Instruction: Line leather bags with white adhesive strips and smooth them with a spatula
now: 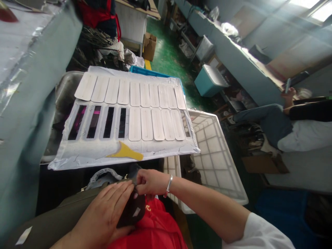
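A: Where does the work stand?

B: Down at the near edge, over the lap. The left hand point(109, 211) lies with its fingers almost straight across a dark piece point(132, 211), holding it above the red cloth point(155, 230). Its thumb is hidden, so I cannot tell how it grips underneath.

A: And the other?

B: The right hand point(149, 181) is curled tight, thumb and forefinger pinched on the piece's far edge, touching the left fingertips.

A: Which step, then?

B: I'd judge fine fingerwork at that edge. What is being picked at is too small to tell.

A: The sheet?

B: The white sheet point(85, 154) lies just beyond, untouched. Its near row has 4 open slots at the left, then 4 pale strips point(153, 123). A yellow scraper point(127, 152) sits on its near margin.

A: What does the next move call for?

B: By my reckoning, steady support from the left and a firm pinch. Reaching the sheet would need 1 hand freed.
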{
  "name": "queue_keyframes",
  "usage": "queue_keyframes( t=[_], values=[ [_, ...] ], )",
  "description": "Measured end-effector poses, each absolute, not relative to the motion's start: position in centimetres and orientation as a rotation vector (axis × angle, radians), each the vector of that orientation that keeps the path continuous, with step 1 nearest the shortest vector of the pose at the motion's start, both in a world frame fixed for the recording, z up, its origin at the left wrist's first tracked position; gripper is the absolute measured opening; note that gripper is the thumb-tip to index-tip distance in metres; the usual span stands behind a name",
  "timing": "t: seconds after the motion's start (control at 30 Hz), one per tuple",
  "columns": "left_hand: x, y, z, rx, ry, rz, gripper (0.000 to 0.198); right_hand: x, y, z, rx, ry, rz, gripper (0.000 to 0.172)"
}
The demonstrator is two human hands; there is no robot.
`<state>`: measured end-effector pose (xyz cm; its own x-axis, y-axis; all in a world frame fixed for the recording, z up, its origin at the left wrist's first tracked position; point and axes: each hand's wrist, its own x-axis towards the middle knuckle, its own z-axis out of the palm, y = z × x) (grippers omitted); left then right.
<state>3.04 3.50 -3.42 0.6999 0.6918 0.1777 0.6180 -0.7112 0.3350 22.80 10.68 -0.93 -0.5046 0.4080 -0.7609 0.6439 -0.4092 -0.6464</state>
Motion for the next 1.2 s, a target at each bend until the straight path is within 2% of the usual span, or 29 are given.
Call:
queue_keyframes(
  t=[0.17,0.3,0.57,0.73,1.03,1.2],
  values=[
    [2.7,3.8,-3.0,2.716,1.008,0.309,0.079,23.9,8.7,-1.3,1.717,1.495,-2.322,0.012],
    [2.8,3.7,-2.6,2.675,1.016,0.321,0.068,25.0,5.5,-0.9,1.85,1.362,-2.515,0.015],
    [3.7,3.7,-1.8,2.604,1.047,0.276,0.06,23.5,1.9,-1.1,2.139,1.379,-2.419,0.019],
    [3.6,3.7,-1.7,2.567,1.08,0.237,0.064,23.4,2.5,-1.0,2.095,1.391,-2.333,0.019],
    [3.1,3.3,-1.8,2.609,1.079,0.228,0.07,23.4,3.4,0.6,2.011,1.715,-1.967,0.02],
    [2.6,2.9,-1.7,2.602,1.097,0.232,0.073,23.4,3.4,0.2,2.021,1.615,-2.069,0.02]
  ],
)
